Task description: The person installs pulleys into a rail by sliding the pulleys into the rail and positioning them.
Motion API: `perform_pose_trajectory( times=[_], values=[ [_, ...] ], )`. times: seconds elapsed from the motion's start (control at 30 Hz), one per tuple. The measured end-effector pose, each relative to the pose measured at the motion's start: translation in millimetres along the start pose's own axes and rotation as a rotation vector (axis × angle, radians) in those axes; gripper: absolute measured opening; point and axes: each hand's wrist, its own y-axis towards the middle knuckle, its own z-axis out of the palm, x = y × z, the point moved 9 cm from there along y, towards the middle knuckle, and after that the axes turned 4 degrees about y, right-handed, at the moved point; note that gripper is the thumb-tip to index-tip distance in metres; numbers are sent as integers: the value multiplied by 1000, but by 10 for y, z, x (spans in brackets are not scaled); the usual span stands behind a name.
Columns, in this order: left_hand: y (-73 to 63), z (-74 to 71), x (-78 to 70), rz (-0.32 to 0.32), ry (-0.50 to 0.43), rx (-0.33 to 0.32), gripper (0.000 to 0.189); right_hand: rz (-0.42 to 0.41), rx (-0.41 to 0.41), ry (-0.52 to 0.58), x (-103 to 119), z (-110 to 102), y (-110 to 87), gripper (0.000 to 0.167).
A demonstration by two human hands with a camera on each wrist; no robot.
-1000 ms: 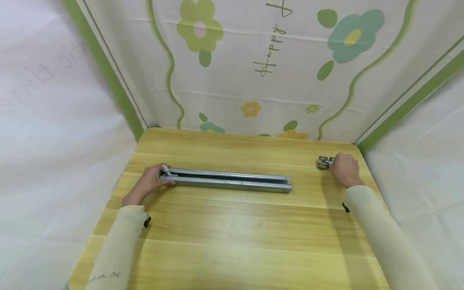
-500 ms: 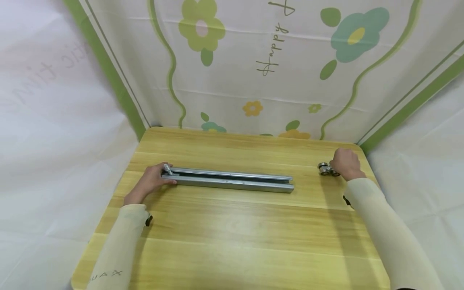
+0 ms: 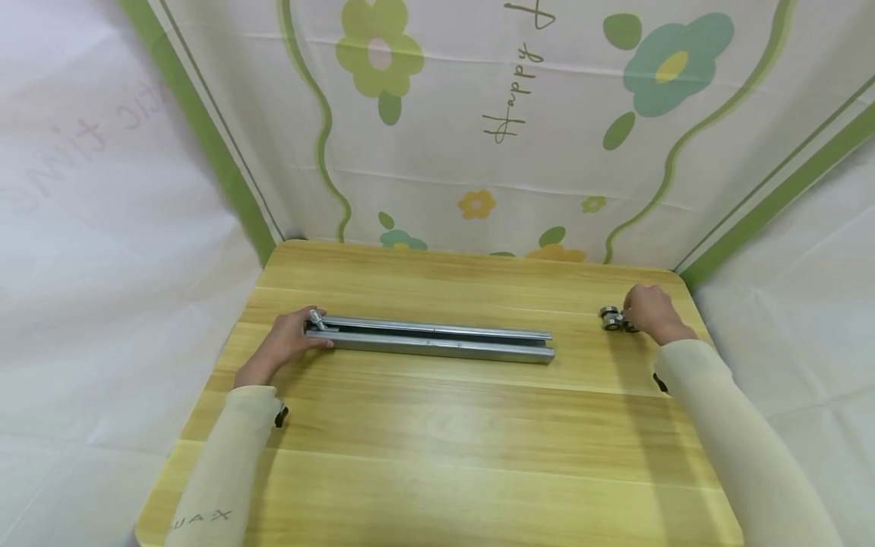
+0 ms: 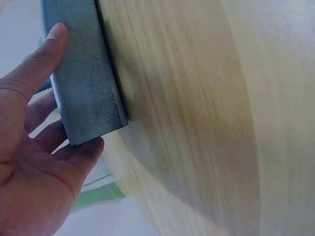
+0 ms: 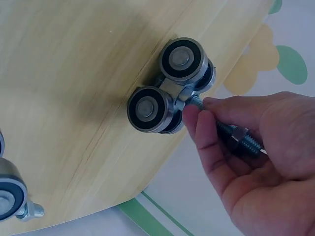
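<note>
Hands set well apart work at a wood-grain table (image 3: 437, 456). The left hand (image 3: 285, 339) grips the left end of a slotted metal rail (image 3: 437, 346), its thumb laid along the near wall and its other fingers around the far side and the end, as the left wrist view shows. The rail stretches from left to right across the table, with its long slot facing up. A bright bolt (image 3: 317, 320) sticks up at a tilt from the gripped end, close to the fingers. Over toward the table's right edge, the right hand (image 3: 652, 310) pinches the threaded stem (image 5: 251, 142) of a roller trolley (image 5: 172, 89) between thumb and fingers; the right wrist view shows its metal-rimmed wheels, with dark rings, set in pairs on a metal body. A second roller piece (image 5: 10, 184), cut off by the edge of that view, sits near the trolley with a short bolt end jutting out. Pale sleeves (image 3: 219, 456) cover both forearms. Behind the table hangs a white cloth (image 3: 424, 144) printed with green, yellow and blue-green flowers, wavy green lines and the word "Happy" running sideways.
</note>
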Motion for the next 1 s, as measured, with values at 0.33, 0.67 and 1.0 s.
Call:
perform_pose_trajectory(
  times=[0.33,0.67,1.0],
  values=[
    [-17,-4,-11,4,3,-9,71,-32,11,-3,63,45,-20,23],
    [-35,-8,-46,29,4,-29,69,-55,39,-10,186,80,-83,20],
    [-29,-9,-26,48,8,-46,68,-107,36,-20,311,115,-161,18]
  ],
)
